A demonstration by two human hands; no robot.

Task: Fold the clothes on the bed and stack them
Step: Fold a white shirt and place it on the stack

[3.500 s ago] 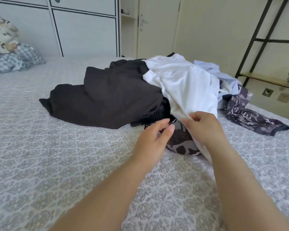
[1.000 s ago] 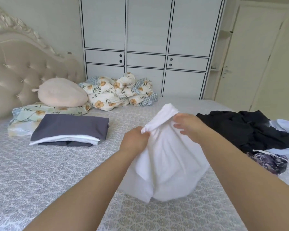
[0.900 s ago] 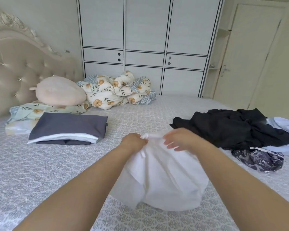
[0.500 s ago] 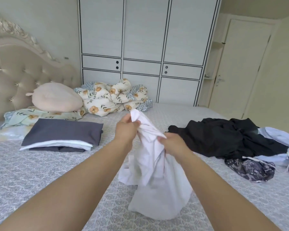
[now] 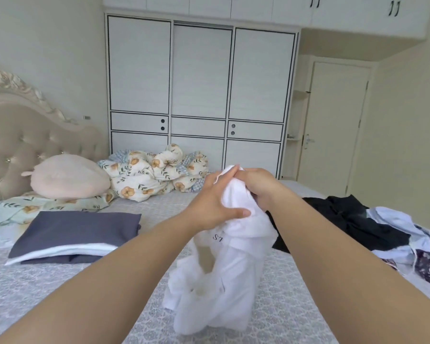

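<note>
Both the left hand (image 5: 215,203) and right hand (image 5: 255,186) grasp the bunched white shirt (image 5: 224,269); advise locating the shoulder seams, then spreading it flat right of the folded stack (image 5: 72,234).

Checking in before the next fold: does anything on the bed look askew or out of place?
Nothing looks damaged or spilled. The white garment hangs bunched from both hands, left hand and right hand, not yet laid flat. The folded stack is neat; the unfolded pile is just unsorted.
</note>
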